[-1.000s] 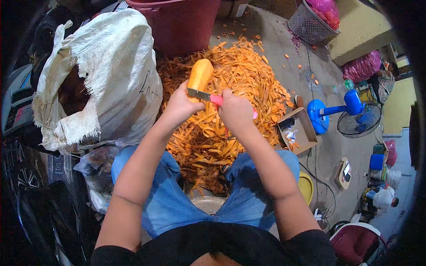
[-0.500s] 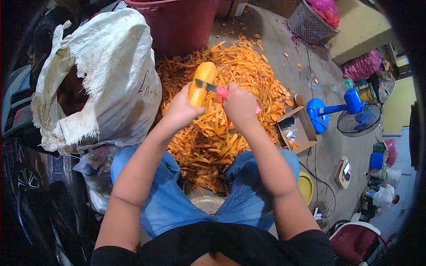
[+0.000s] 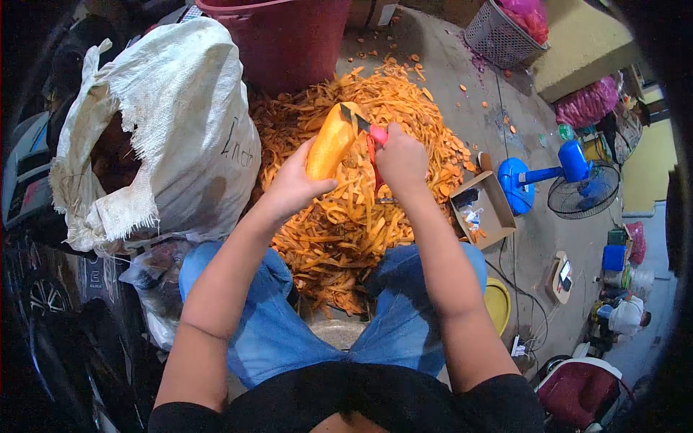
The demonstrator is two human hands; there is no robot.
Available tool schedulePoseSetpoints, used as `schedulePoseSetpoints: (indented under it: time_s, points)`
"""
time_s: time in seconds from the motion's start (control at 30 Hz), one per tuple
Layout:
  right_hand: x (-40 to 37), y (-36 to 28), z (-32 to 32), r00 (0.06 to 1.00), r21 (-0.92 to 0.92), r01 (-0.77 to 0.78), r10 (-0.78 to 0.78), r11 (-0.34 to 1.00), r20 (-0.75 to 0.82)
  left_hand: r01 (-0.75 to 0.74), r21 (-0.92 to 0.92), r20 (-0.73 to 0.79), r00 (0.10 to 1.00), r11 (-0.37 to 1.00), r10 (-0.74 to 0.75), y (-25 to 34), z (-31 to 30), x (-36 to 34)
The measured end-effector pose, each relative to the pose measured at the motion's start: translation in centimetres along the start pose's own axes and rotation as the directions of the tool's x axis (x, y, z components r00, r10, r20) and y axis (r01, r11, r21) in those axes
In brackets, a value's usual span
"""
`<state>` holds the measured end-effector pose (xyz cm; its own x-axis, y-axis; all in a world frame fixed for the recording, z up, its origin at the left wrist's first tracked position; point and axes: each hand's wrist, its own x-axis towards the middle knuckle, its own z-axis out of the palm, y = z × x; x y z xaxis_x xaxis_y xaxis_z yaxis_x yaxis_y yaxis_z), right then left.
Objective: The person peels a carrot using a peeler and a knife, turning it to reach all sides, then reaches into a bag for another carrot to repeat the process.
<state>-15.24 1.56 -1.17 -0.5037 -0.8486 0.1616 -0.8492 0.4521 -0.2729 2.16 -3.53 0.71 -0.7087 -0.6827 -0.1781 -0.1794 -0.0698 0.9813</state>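
My left hand (image 3: 292, 180) is closed around the lower end of a thick, peeled orange carrot (image 3: 330, 148) and holds it tilted above the peelings. In my right hand (image 3: 401, 159) is a knife (image 3: 355, 117) with a pink handle, its blade at the upper end of the carrot. A red tool (image 3: 377, 175) with a metal bar at its lower end, looking like a peeler, hangs below the same hand; how it is held is hidden. Beneath both hands spreads a large heap of orange peelings (image 3: 354, 231).
A torn white sack (image 3: 195, 94) stands at the left, a red tub (image 3: 289, 43) behind the heap. To the right are a cardboard tray (image 3: 487, 206), a blue fan (image 3: 516, 186) and a yellow lid-like object (image 3: 497, 303). Another person (image 3: 626, 315) is far right.
The knife blade has moved from across the carrot's upper part to its tip, with my right hand shifting slightly right. The carrot now leans more to the right, and my left hand has lowered slightly.
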Motion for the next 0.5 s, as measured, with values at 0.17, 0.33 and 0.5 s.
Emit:
schedulePoseSetpoints:
  time_s: [0.17,0.33,0.5]
  points:
    - [0.9,1.3,-0.1,0.983,-0.018,-0.083,0.079,0.996,-0.165,-0.086,0.075,0.001,0.996,0.993,0.086,-0.7,0.1,0.0]
    - [1.7,3.2,-0.2,0.977,-0.01,-0.189,0.187,0.982,-0.104,0.119,-0.164,0.082,0.991,0.979,-0.106,0.4,0.3,-0.7]
    - [-0.3,-0.2,-1.0,0.992,-0.042,0.095,-0.098,0.995,-0.08,0.066,-0.196,-0.06,0.995,0.978,-0.079,-0.5,-0.2,0.4]
